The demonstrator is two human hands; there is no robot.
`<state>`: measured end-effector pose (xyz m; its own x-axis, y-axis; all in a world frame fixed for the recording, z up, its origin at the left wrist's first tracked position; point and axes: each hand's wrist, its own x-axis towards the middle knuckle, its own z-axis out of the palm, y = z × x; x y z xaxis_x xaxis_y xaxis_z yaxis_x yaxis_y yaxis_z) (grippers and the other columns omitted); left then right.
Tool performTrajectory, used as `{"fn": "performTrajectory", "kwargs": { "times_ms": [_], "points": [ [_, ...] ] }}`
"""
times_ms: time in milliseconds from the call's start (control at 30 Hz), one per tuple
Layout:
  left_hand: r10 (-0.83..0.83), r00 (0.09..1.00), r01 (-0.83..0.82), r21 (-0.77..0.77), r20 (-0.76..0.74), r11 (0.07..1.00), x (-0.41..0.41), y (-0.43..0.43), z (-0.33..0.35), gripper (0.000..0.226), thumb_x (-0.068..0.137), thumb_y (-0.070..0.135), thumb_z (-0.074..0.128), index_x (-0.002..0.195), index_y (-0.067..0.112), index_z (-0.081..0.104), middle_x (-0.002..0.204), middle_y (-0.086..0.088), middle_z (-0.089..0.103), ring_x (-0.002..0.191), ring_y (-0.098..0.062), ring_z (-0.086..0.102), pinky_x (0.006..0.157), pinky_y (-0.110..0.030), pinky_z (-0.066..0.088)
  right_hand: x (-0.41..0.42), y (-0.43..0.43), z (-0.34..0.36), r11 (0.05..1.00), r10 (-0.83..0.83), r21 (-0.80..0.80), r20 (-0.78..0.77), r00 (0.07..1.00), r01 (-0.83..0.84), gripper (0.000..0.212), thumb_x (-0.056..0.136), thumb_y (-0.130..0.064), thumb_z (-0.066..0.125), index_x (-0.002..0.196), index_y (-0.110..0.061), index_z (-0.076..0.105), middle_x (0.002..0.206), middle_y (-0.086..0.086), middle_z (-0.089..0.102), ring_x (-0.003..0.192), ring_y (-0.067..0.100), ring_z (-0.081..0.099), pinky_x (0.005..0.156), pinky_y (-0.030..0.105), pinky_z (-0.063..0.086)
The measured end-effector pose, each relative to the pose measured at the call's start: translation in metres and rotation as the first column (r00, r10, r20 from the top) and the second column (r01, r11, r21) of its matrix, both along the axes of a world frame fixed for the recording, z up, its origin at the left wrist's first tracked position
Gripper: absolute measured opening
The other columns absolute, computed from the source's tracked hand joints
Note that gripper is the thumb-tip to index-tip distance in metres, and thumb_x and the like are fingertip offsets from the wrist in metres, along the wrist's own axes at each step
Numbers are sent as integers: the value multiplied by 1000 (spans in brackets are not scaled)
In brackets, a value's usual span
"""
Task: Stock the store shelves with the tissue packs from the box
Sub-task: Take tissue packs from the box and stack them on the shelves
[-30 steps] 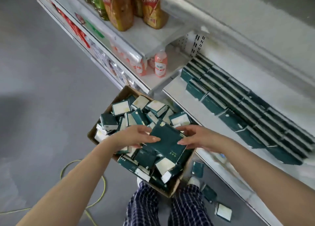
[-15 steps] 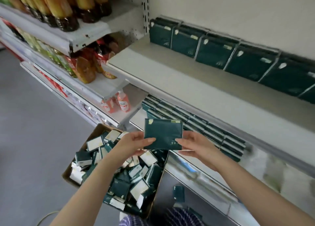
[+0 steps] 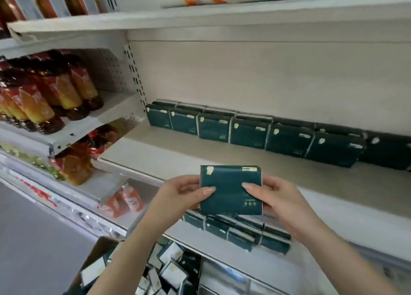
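Bottles of amber drink with red labels (image 3: 51,98) fill the left bay. Below them, a brown cardboard box (image 3: 95,252) holds loose packs. The left hand (image 3: 178,192) and right hand (image 3: 281,196) each pinch one side of a dark green rectangular tissue pack (image 3: 230,190), upright before the pale shelf board (image 3: 178,152). Risk: the standing row of packs (image 3: 266,136) rests on edge, so a hard push on placement could topple it.
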<state>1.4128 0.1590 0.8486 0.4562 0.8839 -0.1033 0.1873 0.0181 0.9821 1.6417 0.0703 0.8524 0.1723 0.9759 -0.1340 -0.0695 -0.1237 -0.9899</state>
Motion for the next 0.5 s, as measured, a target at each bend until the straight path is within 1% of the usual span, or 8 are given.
{"fn": "performTrajectory", "kwargs": {
  "times_ms": [67,167,233,300,367,400,467,500],
  "points": [
    [-78,997,78,42,-16,996,33,5,12,42,67,44,83,105,26,77,97,4,79,90,-13,76,77,-24,61,28,-9,11,998,-61,24,122,991,58,33,71,-43,77,100,-28,76,99,-9,77,91,10,74,74,23,59],
    [-153,987,156,67,-43,986,89,12,16,34,73,39,84,104,27,75,94,7,79,90,-10,75,77,-23,60,71,-26,17,984,-179,26,219,959,178,23,80,-33,77,101,-24,75,94,-12,77,91,9,73,77,23,60],
    [-196,980,197,42,-21,980,130,13,11,31,78,30,84,107,21,74,94,5,79,89,-9,75,73,-19,58,101,-41,17,960,-276,23,267,923,280,14,83,-27,78,96,-23,75,90,-9,78,91,14,73,82,33,60],
    [-236,972,236,28,-8,971,173,8,5,35,78,28,85,109,18,72,94,6,79,90,-9,75,74,-20,58,130,-56,17,926,-365,26,314,876,376,16,84,-24,78,98,-19,74,94,-4,78,92,17,73,89,37,58],
    [-259,966,259,42,-5,965,213,2,0,32,79,25,86,107,19,72,93,10,79,91,-8,75,75,-21,59,157,-70,18,892,-433,26,332,838,451,25,84,-21,78,108,-14,72,99,-1,76,91,10,71,89,26,56],
    [-278,961,278,48,-3,959,233,-2,-1,29,79,21,86,105,20,73,93,9,79,92,-10,75,77,-22,59,171,-78,19,876,-466,38,326,823,481,23,85,-18,78,106,-15,72,97,-3,75,85,3,70,82,16,54],
    [-295,955,294,41,13,955,267,-9,-1,24,80,17,85,99,23,73,94,6,79,93,-13,75,83,-22,58,196,-90,19,861,-491,49,341,802,506,12,86,-13,75,94,-21,71,89,-9,72,72,-8,66,68,5,49],
    [-316,949,315,64,-5,947,283,-14,0,21,81,18,85,96,27,73,92,9,79,92,-9,75,81,-17,55,207,-95,18,855,-499,55,355,791,515,14,87,-13,74,90,-25,69,89,-10,71,72,-7,66,69,6,49]
  ]
}}
